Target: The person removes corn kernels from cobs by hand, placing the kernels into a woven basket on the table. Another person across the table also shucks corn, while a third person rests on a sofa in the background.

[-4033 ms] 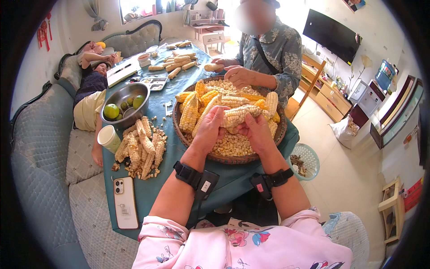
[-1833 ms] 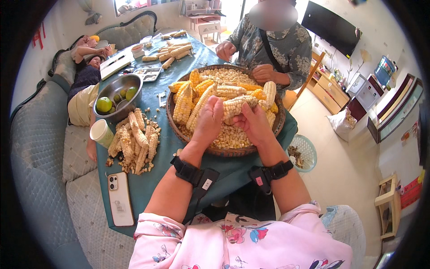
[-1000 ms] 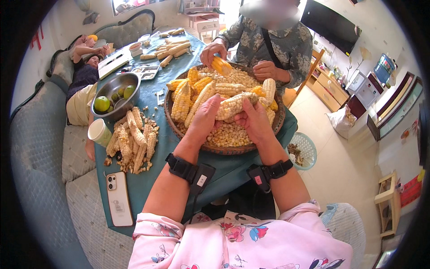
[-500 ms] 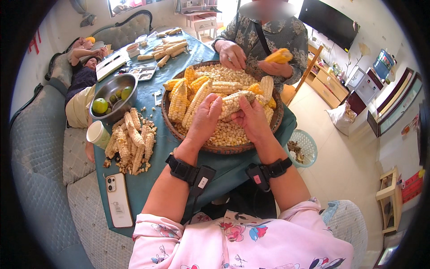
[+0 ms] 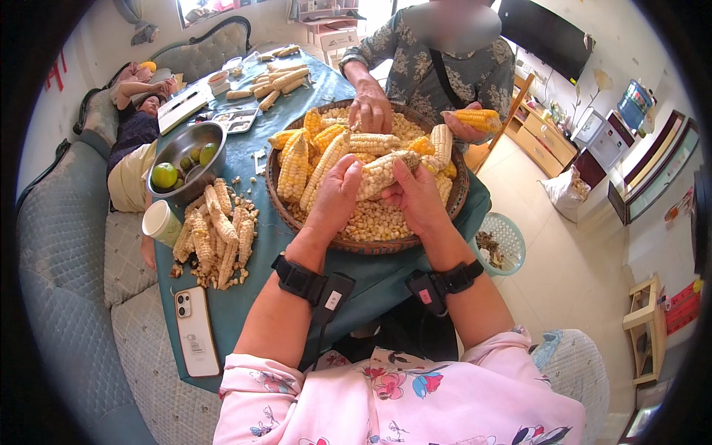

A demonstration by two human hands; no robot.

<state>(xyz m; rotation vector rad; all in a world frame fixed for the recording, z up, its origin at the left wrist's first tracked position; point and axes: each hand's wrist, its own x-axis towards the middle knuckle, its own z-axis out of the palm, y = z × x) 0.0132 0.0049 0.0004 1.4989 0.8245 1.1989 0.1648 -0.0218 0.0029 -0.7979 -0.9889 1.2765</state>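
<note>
Corncob (image 5: 381, 175), pale cream and tapered, at frame centre, gripped by left hand (image 5: 337, 195) and right hand (image 5: 419, 200) over round brown woven basket (image 5: 374, 245); possible risk: loose pale-yellow kernels (image 5: 377, 222) scattering past the rim if thumb pressure slips

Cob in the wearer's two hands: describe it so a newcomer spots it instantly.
On the teal table, find the round basket. Over its near half, the left hand and right hand hold the cob. It's pale with a brownish right end, unlike the co-worker's bright yellow cob.
</note>
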